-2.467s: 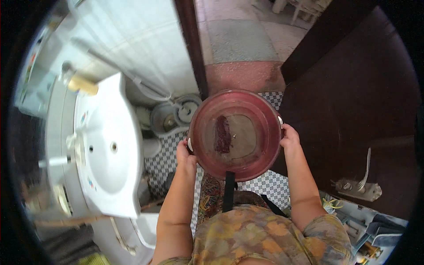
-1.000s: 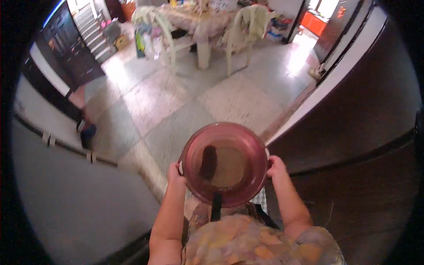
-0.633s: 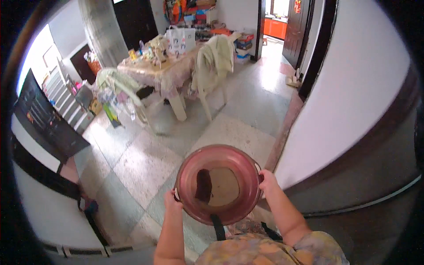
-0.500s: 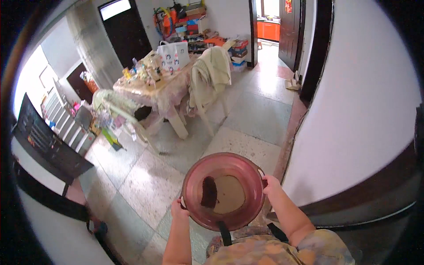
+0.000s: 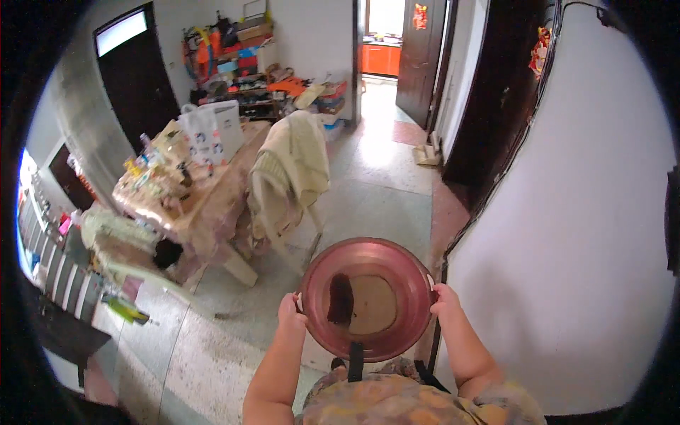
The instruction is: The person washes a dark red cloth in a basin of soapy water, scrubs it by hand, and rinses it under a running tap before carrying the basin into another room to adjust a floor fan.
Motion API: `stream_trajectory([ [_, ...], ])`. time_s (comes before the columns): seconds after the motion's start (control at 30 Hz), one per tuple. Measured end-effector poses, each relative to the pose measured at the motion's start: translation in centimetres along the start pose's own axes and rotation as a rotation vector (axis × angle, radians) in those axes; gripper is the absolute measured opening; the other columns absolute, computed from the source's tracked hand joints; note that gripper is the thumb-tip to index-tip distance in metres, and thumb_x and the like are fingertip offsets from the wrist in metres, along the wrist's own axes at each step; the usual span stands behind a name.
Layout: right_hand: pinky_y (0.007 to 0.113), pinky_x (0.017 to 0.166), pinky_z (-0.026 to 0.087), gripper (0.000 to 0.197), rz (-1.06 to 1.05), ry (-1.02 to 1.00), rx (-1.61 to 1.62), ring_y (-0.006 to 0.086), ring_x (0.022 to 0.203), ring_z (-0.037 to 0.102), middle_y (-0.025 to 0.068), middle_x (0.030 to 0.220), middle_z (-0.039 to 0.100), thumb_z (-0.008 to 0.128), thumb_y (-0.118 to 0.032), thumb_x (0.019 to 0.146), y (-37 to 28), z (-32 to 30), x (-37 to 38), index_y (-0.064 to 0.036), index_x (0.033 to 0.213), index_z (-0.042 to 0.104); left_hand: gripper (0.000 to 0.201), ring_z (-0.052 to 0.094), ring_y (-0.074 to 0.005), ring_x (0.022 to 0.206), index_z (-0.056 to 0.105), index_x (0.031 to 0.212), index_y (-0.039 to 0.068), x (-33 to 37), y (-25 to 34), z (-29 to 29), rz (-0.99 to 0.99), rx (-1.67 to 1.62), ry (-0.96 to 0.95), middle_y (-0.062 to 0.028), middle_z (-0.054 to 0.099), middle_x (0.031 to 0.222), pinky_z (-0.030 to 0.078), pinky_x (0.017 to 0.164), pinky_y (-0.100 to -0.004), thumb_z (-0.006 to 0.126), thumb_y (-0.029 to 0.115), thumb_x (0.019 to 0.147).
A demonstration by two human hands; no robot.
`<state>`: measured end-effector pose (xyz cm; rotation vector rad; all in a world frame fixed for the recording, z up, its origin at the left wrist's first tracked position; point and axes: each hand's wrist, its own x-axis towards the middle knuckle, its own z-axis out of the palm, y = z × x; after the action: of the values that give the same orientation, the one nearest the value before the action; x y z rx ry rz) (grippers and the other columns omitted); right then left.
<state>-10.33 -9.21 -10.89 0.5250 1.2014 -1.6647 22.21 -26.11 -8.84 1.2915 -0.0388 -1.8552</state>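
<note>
Head view: at lower centre, your left hand (image 5: 292, 312) grips one handle (image 5: 299, 303) of the round reddish basin (image 5: 413, 304), held between both hands; inside, a dark elongated piece (image 5: 341, 299) runs up the frame, nearer your left; rightward, your right hand (image 5: 445, 301) grips the opposite handle (image 5: 430, 282)

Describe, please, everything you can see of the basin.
The basin is round and reddish-pink, with a tan bottom and pale handles on two opposite sides. It looks smooth and shiny, perhaps plastic. It is held open side up before the patterned shirt, the left hand and right hand each at a handle. A dark, elongated item, unclear in kind, lies inside, left of the middle. A black strap overlaps its near edge in view.
</note>
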Motion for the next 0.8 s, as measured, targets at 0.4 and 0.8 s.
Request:
stream_trajectory([
  [0.4, 0.043, 0.076, 0.044, 0.020, -0.054, -0.043, 0.247, 0.0303, 0.087, 0.053, 0.0155, 0.094, 0.055, 0.047, -0.009, 0.074, -14.3, 9.4, 16.5, 0.0038, 0.088, 0.052, 0.004, 0.049, -0.0219, 0.068, 0.044, 0.060, 0.010, 17.3, 1.6, 26.5, -0.181, 0.332, -0.169, -0.0032, 0.050, 0.071, 0.044, 0.066, -0.0401, 0.041, 0.011, 0.063],
  [0.8, 0.041, 0.077, 0.044, 0.026, -0.449, -0.194, -0.203, 0.0270, 0.086, 0.054, 0.0139, 0.091, 0.056, 0.049, -0.004, 0.068, -29.6, 23.3, 34.3, 0.0014, 0.093, 0.052, 0.008, 0.052, -0.0313, 0.075, 0.048, 0.069, 0.007, 38.3, 3.1, 50.1, -0.173, 0.289, -0.107, -0.0120, 0.054, 0.078, 0.042, 0.074, -0.0492, 0.044, 0.011, 0.064],
])
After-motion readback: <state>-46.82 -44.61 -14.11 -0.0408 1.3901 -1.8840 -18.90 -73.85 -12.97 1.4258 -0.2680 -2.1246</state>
